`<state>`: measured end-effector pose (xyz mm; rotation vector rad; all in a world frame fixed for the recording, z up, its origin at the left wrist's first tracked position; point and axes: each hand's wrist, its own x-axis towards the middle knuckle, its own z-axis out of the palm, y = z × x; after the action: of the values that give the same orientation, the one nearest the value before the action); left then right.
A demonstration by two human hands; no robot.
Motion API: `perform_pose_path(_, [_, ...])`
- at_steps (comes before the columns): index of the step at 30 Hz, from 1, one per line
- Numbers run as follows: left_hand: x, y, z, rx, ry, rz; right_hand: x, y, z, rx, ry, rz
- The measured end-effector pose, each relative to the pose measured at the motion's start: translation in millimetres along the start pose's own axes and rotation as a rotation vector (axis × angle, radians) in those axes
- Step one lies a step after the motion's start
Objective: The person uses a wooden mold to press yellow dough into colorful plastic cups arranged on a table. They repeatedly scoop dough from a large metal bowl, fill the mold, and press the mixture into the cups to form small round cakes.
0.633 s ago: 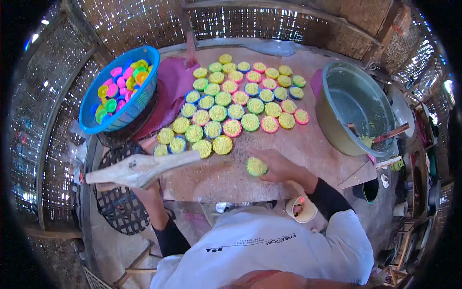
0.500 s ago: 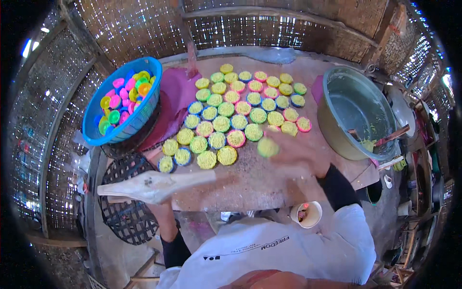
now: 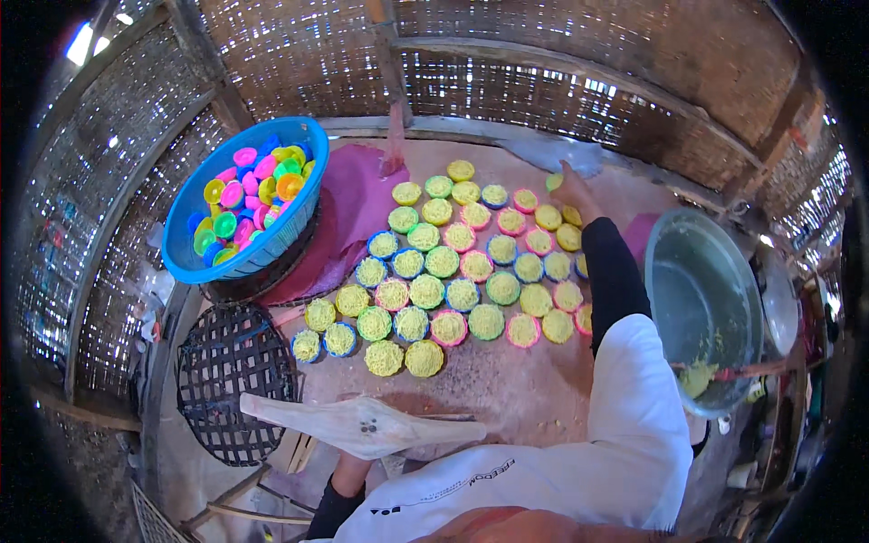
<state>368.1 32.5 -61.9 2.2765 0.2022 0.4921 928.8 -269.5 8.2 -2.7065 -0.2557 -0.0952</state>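
My right hand (image 3: 574, 194) is stretched to the far right of the table, gripping a small green cup (image 3: 554, 182) at its edge; its contents are hard to make out. Beside it lie rows of small colored cups (image 3: 485, 321) topped with yellow-green strands. Near the table's front edge, my left hand (image 3: 351, 472) is under a pale wooden tool (image 3: 368, 427) with two tapered arms and dark dots in the middle. The tool hides the fingers, but it appears held from below.
A blue basket (image 3: 312, 204) of empty bright cups stands at the left on a pink cloth (image 3: 348, 204). Below it lies a dark woven rack (image 3: 237, 385). At the right stands a large grey-green tub (image 3: 701, 262) with a stick and yellowish dough inside. Woven walls (image 3: 543, 77) enclose the table.
My right hand has gone from the middle of the table to the far right, carrying the cup. The wooden tool and my left hand have shifted right and nearer. The view has tilted.
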Motion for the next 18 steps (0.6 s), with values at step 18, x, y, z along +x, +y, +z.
perform_pose_path(18, [15.6, 47.2, -99.1, -0.088, 0.32, -0.09, -85.5, -210.2, -66.9, 0.585, 0.05, -0.745])
